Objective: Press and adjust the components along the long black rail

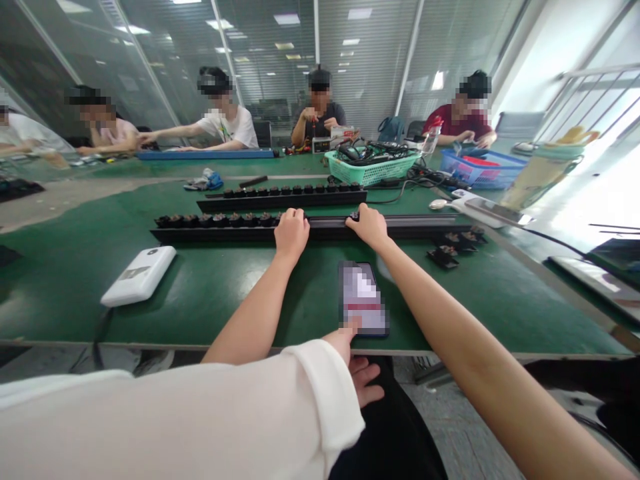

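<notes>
A long black rail [415,225] lies across the green table [60,267], its left half filled with several black socket inserts [215,219]. My left hand [291,233] rests on the rail's middle, at the end of that row, fingers curled down over it. A little to the right, my right hand [369,225] is bent over the rail, its fingertips closed on a small black insert [355,215]. Loose black inserts [453,245] lie by the rail's right end.
A second filled rail [285,198] lies just behind. A phone [363,298] sits near the front edge, touched by a white-sleeved co-worker's finger [350,328]. White power bank [139,275] at left. Green basket [373,168] and blue basket [483,168] behind; several people sit opposite.
</notes>
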The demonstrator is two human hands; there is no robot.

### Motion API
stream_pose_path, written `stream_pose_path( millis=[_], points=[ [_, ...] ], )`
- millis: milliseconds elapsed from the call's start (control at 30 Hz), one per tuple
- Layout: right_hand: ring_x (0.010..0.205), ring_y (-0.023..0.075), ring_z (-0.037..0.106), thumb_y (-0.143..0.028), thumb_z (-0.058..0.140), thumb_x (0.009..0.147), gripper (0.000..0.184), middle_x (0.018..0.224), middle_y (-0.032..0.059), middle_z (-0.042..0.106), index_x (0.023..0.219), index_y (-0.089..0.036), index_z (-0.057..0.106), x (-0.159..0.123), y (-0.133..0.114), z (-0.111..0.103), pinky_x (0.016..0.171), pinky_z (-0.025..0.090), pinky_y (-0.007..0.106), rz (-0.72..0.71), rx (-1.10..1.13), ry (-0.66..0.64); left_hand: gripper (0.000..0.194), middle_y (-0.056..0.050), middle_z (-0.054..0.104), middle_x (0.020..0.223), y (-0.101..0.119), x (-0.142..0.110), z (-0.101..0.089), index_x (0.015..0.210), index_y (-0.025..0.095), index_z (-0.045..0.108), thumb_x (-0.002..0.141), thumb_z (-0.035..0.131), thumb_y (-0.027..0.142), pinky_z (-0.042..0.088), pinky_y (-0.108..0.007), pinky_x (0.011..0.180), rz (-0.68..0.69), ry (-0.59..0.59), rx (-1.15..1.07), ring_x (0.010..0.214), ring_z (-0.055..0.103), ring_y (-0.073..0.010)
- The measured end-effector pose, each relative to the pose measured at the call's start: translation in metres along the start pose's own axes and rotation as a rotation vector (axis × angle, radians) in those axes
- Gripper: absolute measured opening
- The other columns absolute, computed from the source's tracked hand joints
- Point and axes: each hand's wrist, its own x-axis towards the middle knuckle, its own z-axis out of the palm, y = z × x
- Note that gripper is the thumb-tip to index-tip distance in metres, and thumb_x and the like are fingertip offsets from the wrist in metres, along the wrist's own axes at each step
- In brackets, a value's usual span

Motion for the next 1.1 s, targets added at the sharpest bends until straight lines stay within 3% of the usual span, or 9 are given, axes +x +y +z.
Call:
stream_pose_path(
  millis=[1100],
  points=[
    [0.107, 0.0317, 0.069, -0.039, 0.056, 0.097, 0.031, 0.112, 0.0197, 0.074, 0.111, -0.012, 0.065, -0.0028, -0.0023, -0.0022, 0.085, 0.046, 0.035, -0.012, -0.035, 0.009, 0.028, -0.012, 0.064, 0.129, -0.0014, 0.0015, 0.0047, 0.123, 0.019, 0.064, 0.104, 0.043, 0.025, 0.055, -0.033, 0.087, 0.011, 0.022, 0.018, 0.119, 0.060, -0.0252]
  ],
)
